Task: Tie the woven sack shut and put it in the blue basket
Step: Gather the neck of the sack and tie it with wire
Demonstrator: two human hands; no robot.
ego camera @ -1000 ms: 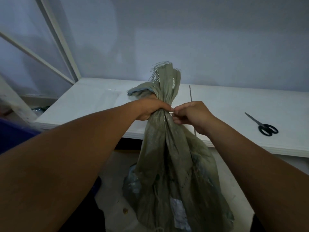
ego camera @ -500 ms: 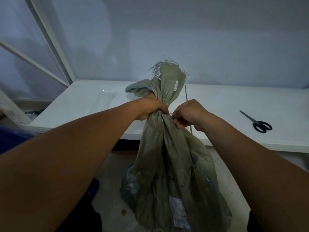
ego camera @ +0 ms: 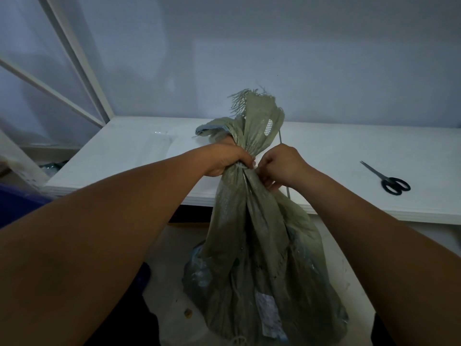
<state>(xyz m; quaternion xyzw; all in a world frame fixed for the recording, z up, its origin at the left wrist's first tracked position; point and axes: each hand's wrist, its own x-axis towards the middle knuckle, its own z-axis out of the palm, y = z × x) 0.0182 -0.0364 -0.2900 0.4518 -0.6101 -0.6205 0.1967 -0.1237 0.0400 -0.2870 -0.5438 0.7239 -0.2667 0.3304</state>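
Note:
A grey-green woven sack (ego camera: 254, 245) stands on the floor in front of me, its mouth gathered into a neck with a frayed top above. My left hand (ego camera: 225, 159) is clenched around that neck from the left. My right hand (ego camera: 279, 166) pinches a thin pale tie (ego camera: 240, 167) wrapped around the neck, just right of my left hand. A thin grey strand (ego camera: 281, 137) sticks up behind my right hand and runs down past it. A dark blue edge at the far left (ego camera: 17, 203) may be the blue basket; most of it is hidden by my left arm.
A white table (ego camera: 374, 156) runs across behind the sack, with black-handled scissors (ego camera: 389, 181) on its right part. A white frame (ego camera: 82, 68) leans against the wall at the left. Pale floor shows around the sack's base.
My right hand has closed in on the sack's neck and now pinches the tie close to my left hand. The frayed top leans a little more to the right.

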